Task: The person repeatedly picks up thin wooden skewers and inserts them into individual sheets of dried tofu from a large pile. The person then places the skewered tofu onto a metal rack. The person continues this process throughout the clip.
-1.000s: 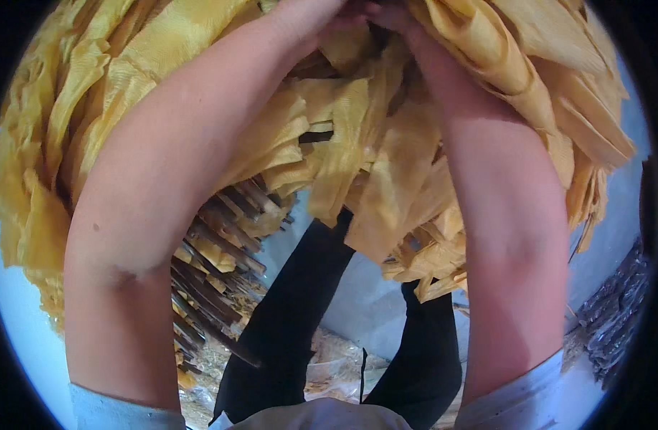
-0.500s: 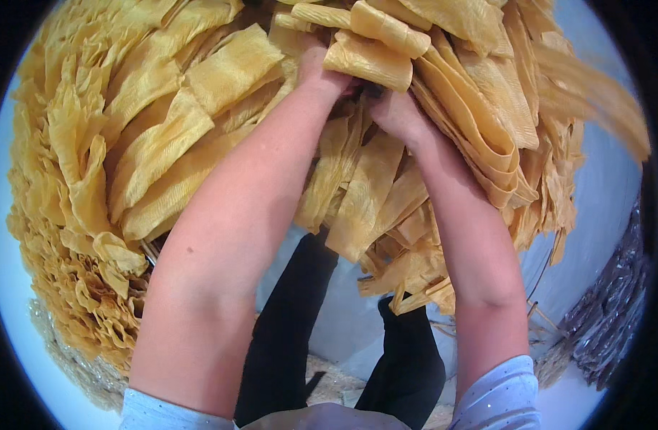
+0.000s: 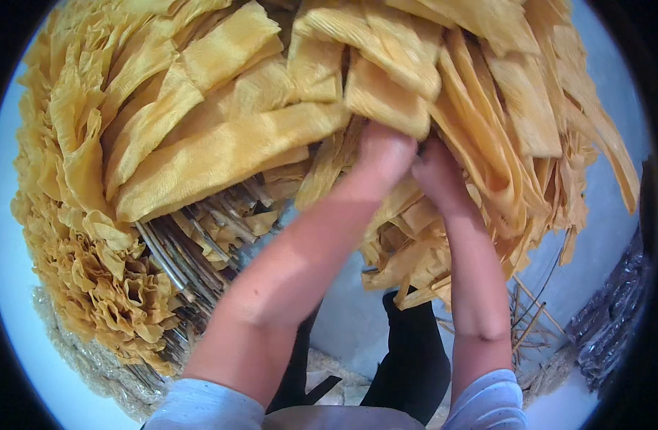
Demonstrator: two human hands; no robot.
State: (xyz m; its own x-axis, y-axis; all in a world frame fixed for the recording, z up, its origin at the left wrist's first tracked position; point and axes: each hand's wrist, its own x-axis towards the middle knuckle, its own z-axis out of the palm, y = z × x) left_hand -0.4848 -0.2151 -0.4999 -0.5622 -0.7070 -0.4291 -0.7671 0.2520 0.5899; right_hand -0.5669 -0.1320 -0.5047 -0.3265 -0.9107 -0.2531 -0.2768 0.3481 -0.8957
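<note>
Long, flat, crinkled yellow strips [image 3: 228, 159] lie in a big layered heap in front of me. My left hand [image 3: 387, 149] reaches in under a folded yellow strip [image 3: 386, 98] that hangs over its fingers and hides them. Close beside it, my right hand [image 3: 438, 170] is curled closed, knuckles toward the other hand, amid hanging strips; what it grips, if anything, cannot be made out. To the right of both hands, a looped bundle of strips [image 3: 486, 136] drapes down.
Thin rods [image 3: 189, 251] stick out from under the heap at left. Ruffled darker yellow pieces [image 3: 117, 287] bunch at the lower left. Loose sticks [image 3: 533, 319] and a dark shiny plastic bundle [image 3: 616, 304] lie on the right. My black-clad legs [image 3: 408, 358] stand below.
Both hands have come nearer to me and to the right, the left hand most. Strips at the left have dropped flatter, baring the rods. A swinging strip at far right now hangs down.
</note>
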